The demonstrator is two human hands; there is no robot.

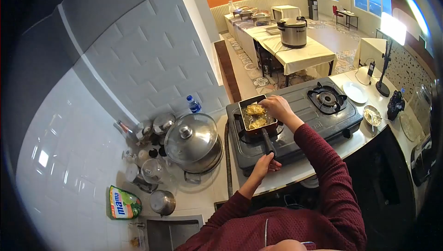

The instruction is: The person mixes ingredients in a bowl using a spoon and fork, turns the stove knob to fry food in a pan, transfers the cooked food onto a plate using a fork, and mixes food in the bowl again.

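A small rectangular frying pan (259,133) sits on the left burner of a dark two-burner gas stove (295,122). Two golden, uneven fritters (255,109) lie in it, one toward the far side and one nearer the handle. My left hand (264,167) is closed round the end of the pan's black handle. Over the pan's far right rim, my right hand (277,108) reaches down with its fingers bent together close to the far fritter. Whatever those fingers may hold is hidden.
Right of the stove are a white plate (355,92), a bowl with a spoon (372,116) and a lamp stand (383,85). A large lidded pot (191,142) stands close on the left, beside jars and a green pouch (123,203). The sink (173,232) is front left.
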